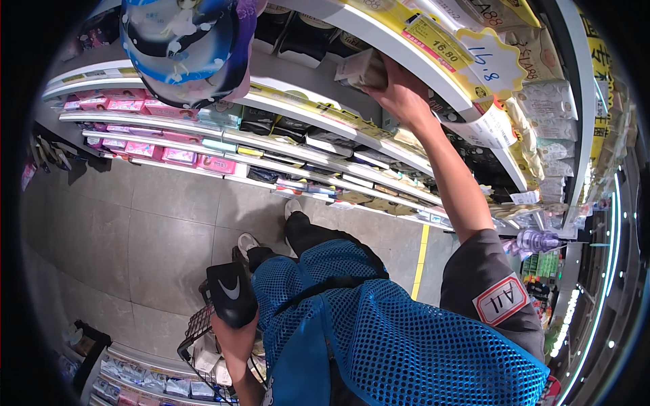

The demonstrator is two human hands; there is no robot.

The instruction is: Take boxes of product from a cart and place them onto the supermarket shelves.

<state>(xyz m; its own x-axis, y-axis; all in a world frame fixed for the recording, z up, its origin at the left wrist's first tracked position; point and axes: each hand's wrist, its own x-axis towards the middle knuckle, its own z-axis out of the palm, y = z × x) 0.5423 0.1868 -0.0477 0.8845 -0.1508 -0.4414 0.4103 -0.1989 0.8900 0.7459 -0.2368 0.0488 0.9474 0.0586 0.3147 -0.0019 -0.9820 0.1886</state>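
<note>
My right hand (401, 91) reaches up to the shelf at the top, its fingers closed around a small beige and white pack (361, 68). The pack is box-shaped, tilted, and partly covered by my fingers. Just left of it on the same shelf stand black packages (305, 39). Low on the left, my left hand (233, 333) is beside a black wire basket (184, 349) holding several white packs. A black piece with a white curved mark (230, 294) covers its fingers; whether it is worn or held is unclear.
A blue and purple printed hanging item (186, 51) juts out at upper left. Lower shelves carry pink packs (179, 155). Yellow price cards (437, 44) line the upper shelf edge, with pale soft packs (542, 111) at right. Grey floor tiles (166, 240) lie below; another shelf (145, 379) stands at bottom left.
</note>
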